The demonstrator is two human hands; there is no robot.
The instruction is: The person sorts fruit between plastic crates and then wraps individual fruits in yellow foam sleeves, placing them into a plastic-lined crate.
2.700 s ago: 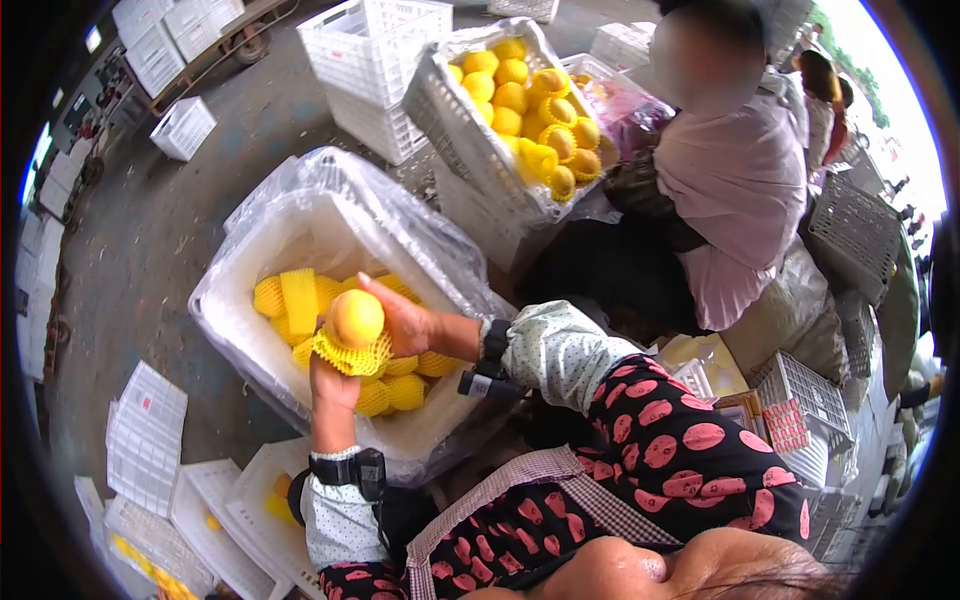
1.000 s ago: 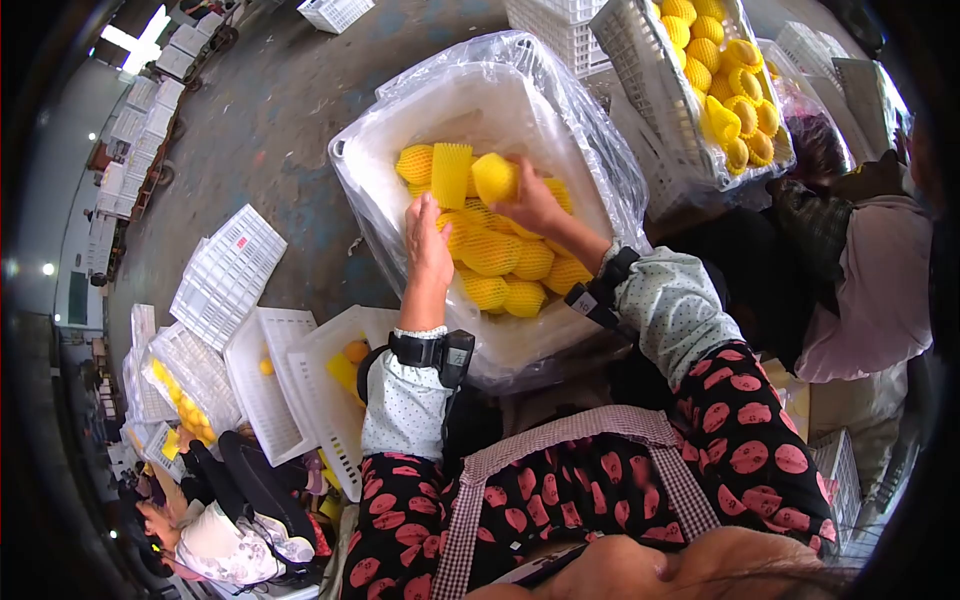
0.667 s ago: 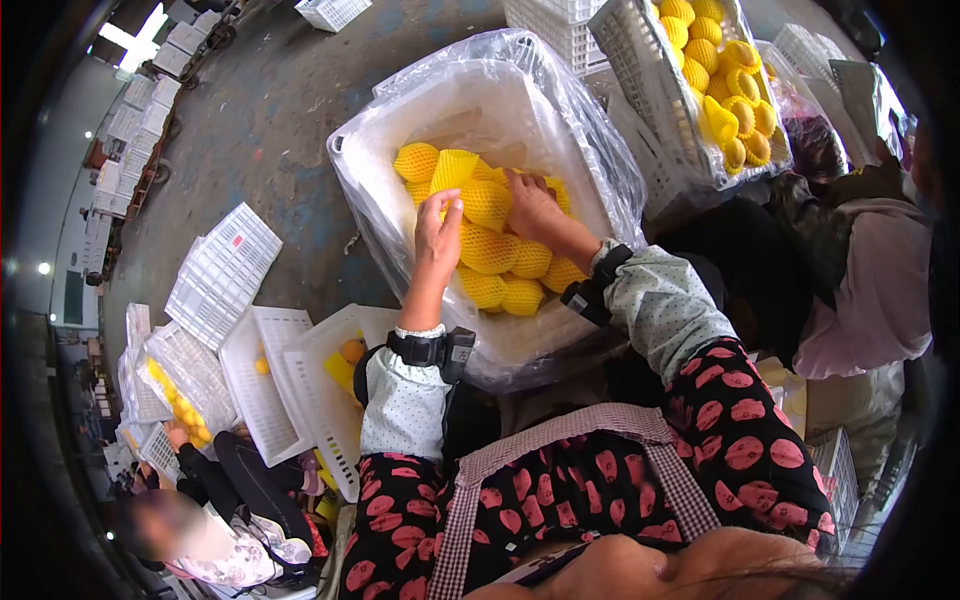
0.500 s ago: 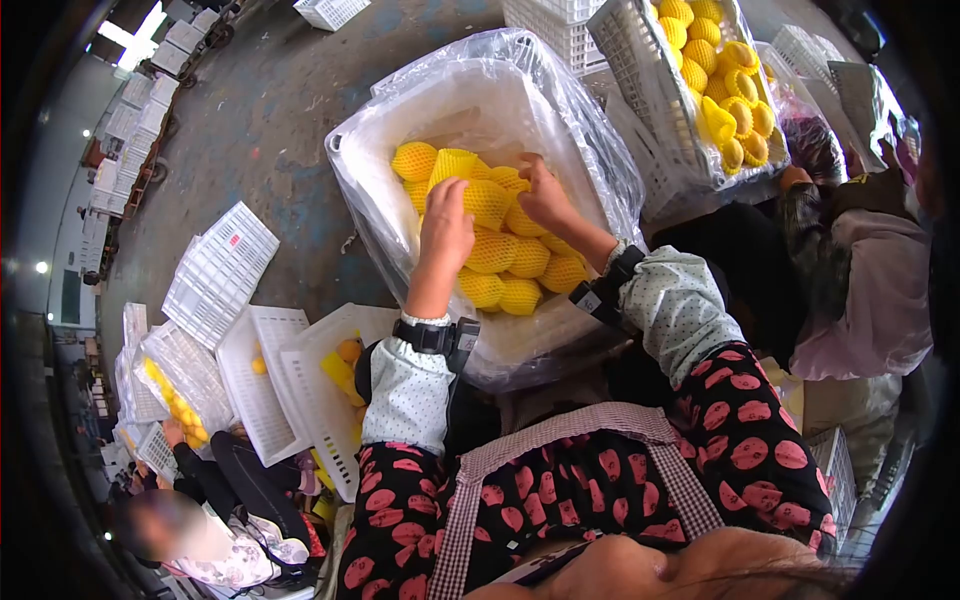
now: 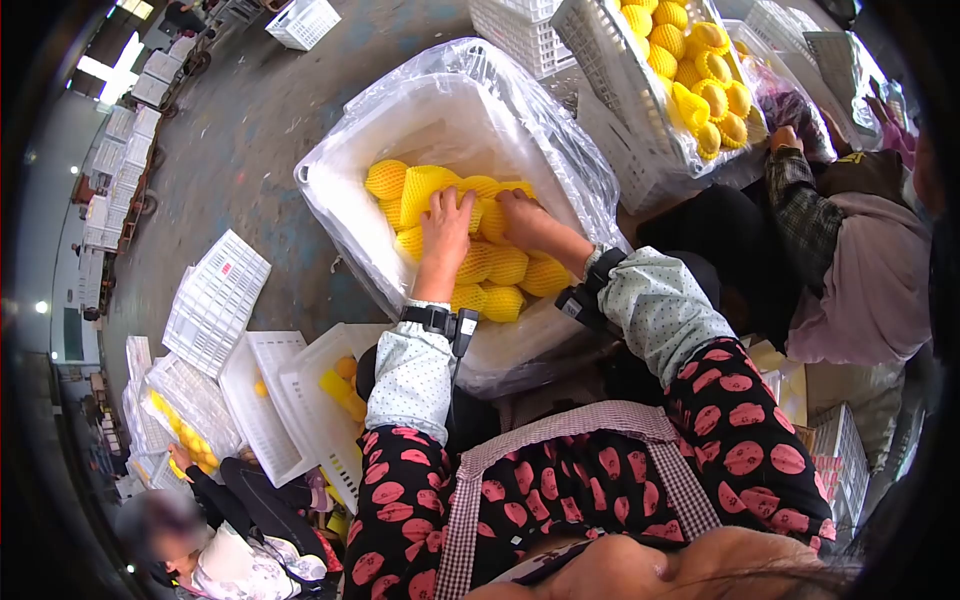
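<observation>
Left hand [image 5: 446, 222] and right hand [image 5: 520, 215] — palms down — press netted fruit [image 5: 490, 265].

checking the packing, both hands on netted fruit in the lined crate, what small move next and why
Probably nudge the netted fruit toward the bare far end of the lined crate: left hand and right hand both rest on the near-side pile.

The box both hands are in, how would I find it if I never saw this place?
Start at the grey floor. The box sits there, with the left hand and right hand on its netted yellow fruit. Unlike the slatted crate beside it, it has solid walls lined with clear plastic.
</observation>
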